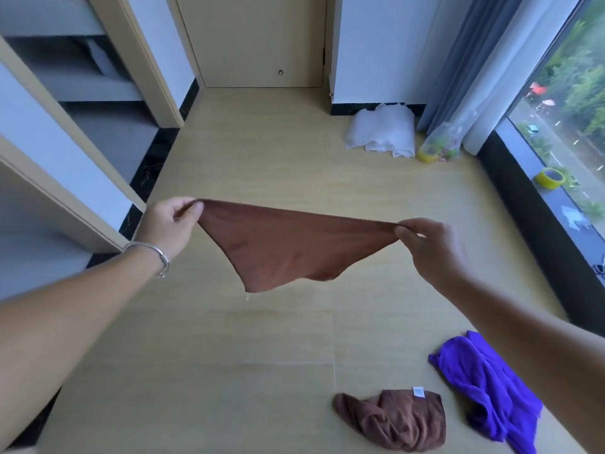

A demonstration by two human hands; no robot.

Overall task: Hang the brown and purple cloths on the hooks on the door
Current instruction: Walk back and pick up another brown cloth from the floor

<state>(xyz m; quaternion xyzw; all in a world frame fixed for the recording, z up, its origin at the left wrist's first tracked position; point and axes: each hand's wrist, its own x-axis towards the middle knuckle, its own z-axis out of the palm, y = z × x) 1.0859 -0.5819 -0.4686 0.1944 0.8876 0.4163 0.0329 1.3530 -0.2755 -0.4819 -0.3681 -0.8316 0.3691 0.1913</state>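
A brown cloth is pinched taut by its top corners between the left hand and right hand, seemingly spread for hanging on the door.

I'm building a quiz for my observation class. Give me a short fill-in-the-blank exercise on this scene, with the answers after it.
1. Both hands, left hand and right hand, stretch out a ____ cloth in the air.
2. The purple cloth lies on the ____.
3. The bracelet sits on the ____ wrist.
4. The roll of tape on the window ledge is ____.

Answers: brown; floor; left; yellow
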